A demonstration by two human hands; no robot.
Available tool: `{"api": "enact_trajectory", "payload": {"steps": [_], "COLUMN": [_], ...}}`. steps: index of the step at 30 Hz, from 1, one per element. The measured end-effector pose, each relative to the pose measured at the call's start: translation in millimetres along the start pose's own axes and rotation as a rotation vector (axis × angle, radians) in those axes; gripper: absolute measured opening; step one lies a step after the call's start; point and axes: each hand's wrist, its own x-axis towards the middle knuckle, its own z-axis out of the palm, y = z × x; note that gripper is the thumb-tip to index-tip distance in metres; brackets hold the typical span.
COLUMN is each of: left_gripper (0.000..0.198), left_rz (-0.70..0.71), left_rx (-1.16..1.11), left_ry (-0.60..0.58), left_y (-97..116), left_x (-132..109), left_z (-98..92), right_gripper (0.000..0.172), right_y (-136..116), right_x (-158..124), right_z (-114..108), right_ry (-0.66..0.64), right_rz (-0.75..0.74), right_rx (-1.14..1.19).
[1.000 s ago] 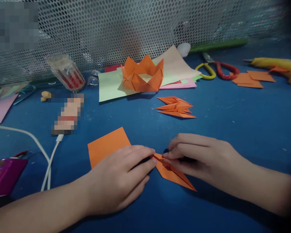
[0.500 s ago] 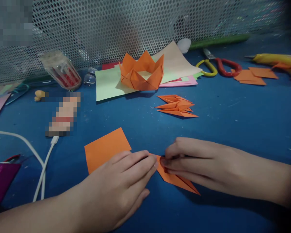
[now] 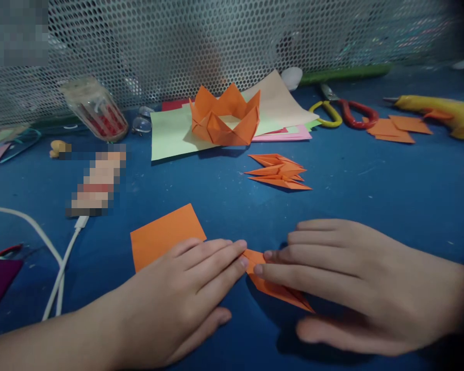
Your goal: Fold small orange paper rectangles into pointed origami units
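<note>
A small folded orange paper piece (image 3: 272, 288) lies on the blue table near me. My left hand (image 3: 189, 293) rests flat, fingers stretched out, fingertips touching the piece's left tip. My right hand (image 3: 348, 281) lies flat over the piece with fingers extended, pressing it down, thumb spread below. A flat orange paper square (image 3: 160, 234) lies just behind my left hand, partly under it.
A pile of folded orange pieces (image 3: 280, 172) sits mid-table. Behind it an orange paper crown (image 3: 226, 118) stands on coloured sheets (image 3: 170, 134). Scissors (image 3: 342, 111), orange scraps (image 3: 396, 129) and a yellow glue gun (image 3: 444, 113) lie far right. A white cable (image 3: 58, 268) and jar (image 3: 95, 108) are left.
My right hand went from pinching the piece's tip to lying flat over it, fingers stretched. My left hand flattened too and stayed at the left tip.
</note>
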Motion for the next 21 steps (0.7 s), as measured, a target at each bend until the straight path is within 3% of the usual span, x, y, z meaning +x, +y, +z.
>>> {"api": "enact_trajectory", "payload": {"steps": [2,6,12,14,17,21], "left_gripper": [0.048,0.051,0.043,0.042,0.041,0.037], "left_rz": [-0.011,0.0,0.122,0.158,0.177,0.207], "left_rx": [-0.029,-0.052,-0.178,-0.181,-0.155,-0.097], "left_ry": [0.017,0.031,0.081,0.078,0.025,-0.003], "left_y": [-1.3,-2.1,-0.5,-0.6,0.2,2.1], "left_x": [-1.2,-4.5,-5.9,-3.6,0.8,4.3], "left_z": [0.5,-2.3,-2.5,-4.9,-11.5,-17.5], "right_gripper": [0.049,0.023,0.04,0.039,0.023,0.03], "right_y": [4.0,14.5,27.5,25.4,14.3,-1.6], "right_x": [2.2,2.2,-0.1,1.0,3.4,4.5], "right_z": [0.2,-0.4,-1.0,0.9,3.8,8.7], "right_ry": [-0.001,0.037,0.043,0.044,0.052,0.024], "right_rz": [0.004,0.002,-0.049,-0.021,0.04,0.143], "right_rx": [0.015,-0.006,-0.039,0.018,0.138,0.24]}}
